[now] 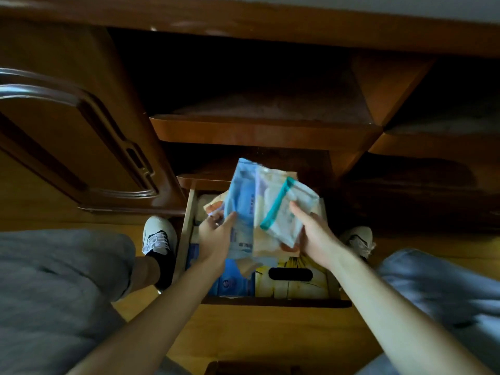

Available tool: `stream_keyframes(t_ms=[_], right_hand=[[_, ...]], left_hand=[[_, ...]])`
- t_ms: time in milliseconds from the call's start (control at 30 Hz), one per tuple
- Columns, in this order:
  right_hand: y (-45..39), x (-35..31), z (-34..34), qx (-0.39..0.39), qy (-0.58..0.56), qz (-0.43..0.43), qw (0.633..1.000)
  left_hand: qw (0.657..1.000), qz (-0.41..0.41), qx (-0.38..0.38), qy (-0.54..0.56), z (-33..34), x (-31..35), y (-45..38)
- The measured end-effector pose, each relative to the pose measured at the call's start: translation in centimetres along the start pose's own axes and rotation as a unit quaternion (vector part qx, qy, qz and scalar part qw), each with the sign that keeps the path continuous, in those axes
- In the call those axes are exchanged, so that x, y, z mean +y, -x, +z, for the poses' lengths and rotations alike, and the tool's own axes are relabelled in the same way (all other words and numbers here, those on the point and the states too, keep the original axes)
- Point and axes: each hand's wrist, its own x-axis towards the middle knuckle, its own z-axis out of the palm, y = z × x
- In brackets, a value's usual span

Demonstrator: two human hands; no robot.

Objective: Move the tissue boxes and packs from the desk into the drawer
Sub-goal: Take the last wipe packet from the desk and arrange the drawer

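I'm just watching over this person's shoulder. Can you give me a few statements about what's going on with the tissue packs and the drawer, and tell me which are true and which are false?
1. Both hands hold tissue packs above the open drawer. True: the left hand grips the blue pack, the right hand the pack with a teal stripe.
2. The drawer has nothing in it. False: a yellow tissue box and blue packs already lie inside.
3. The person wears light sneakers. True.
4. The yellow box has a dark oval opening on top. True.
5. The cabinet door on the left stands wide open. False: it looks shut.
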Motion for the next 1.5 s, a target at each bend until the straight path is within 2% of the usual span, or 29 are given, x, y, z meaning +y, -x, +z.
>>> stream_keyframes(t_ms=[100, 233, 400, 533, 667, 767, 867, 933, 967, 1033, 1100, 1167, 1267, 1367, 1500], right_hand=[[0.2, 0.5, 2.1, 0.009, 0.054, 0.022, 0.998], [0.3, 0.3, 2.4, -0.006, 0.1, 0.005, 0.995], [0.3, 0.6, 1.1, -0.009, -0.008, -0.014, 1.0], [0.5, 0.2, 0.2, -0.013, -0.057, -0.02, 0.998], [0.5, 0.0, 0.0, -0.005, -0.012, -0.008, 1.0], [0.4, 0.4, 0.4, 0.016, 0.032, -0.01, 0.999], [0.1, 0.5, 0.3, 0.053, 0.034, -0.039, 0.997], [0.1, 0.1, -0.4, 0.088, 0.032, -0.06, 0.994], [0.0, -0.2, -0.9, 0.104, 0.029, -0.065, 0.992], [0.0, -0.6, -1.8, 0.127, 0.028, -0.067, 0.989], [-0.3, -0.7, -2.4, 0.14, 0.029, -0.068, 0.987], [-0.4, -0.6, -2.7, 0.145, 0.028, -0.07, 0.987], [-0.3, -0.9, -2.9, 0.155, 0.056, -0.082, 0.983], [0.0, -1.1, -2.9, 0.153, 0.064, -0.093, 0.982], [0.3, -0.3, -0.7, 0.113, 0.083, -0.094, 0.986]], left_hand=[[0.996, -0.015, -0.081, 0.023, 1.0, -0.6, 1.1], [0.983, -0.069, -0.146, 0.093, 0.6, -0.1, 0.8], [0.984, -0.041, -0.17, 0.037, 0.8, -0.2, 0.1], [0.984, -0.012, -0.175, -0.004, 0.8, -0.4, 0.1], [0.984, 0.061, -0.135, -0.094, 0.6, -0.3, 0.2], [0.973, 0.107, -0.143, -0.143, 0.4, -0.2, 0.4], [0.971, 0.139, -0.08, -0.175, 0.0, 0.3, 0.2], [0.985, 0.105, -0.012, -0.139, -0.9, 1.2, -0.9], [0.994, 0.074, -0.003, -0.08, -1.4, 1.8, -1.6], [0.997, 0.032, -0.044, 0.05, -2.4, 3.2, -2.8], [0.987, 0.022, -0.113, 0.116, -2.8, 4.3, -3.2], [0.978, 0.046, -0.162, 0.122, -2.7, 4.7, -3.0], [0.974, 0.079, -0.17, 0.125, -2.7, 5.0, -3.0], [0.977, 0.055, -0.154, 0.137, -2.1, 5.2, -2.7], [0.976, -0.022, -0.181, 0.121, -0.1, 3.0, -1.0]])
